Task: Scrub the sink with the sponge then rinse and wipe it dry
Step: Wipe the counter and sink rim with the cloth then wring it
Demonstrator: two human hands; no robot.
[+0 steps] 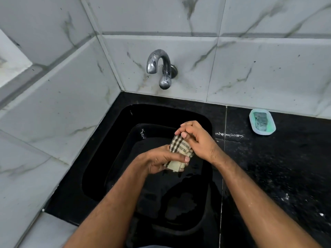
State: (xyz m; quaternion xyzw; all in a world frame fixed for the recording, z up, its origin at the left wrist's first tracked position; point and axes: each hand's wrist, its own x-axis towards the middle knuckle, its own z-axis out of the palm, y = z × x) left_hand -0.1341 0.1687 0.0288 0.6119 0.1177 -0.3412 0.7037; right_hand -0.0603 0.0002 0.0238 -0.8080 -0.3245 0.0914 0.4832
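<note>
Both my hands hold a checked beige-and-brown cloth (180, 151) over the black sink (100, 169). My left hand (161, 159) grips the cloth's lower end from below. Its upper end is gripped by my right hand (197, 138), fingers curled over it. The cloth is bunched into a thick roll between them. A green sponge (261, 121) lies in a pale blue dish (252, 122) on the counter at the right, apart from my hands. No water runs from the chrome tap (161, 67).
A black speckled counter (279, 167) surrounds the sink, with wet streaks near the sink's right rim. Marble-patterned wall tiles (53, 104) close the left side and the back. The tap juts out from the back wall above the basin.
</note>
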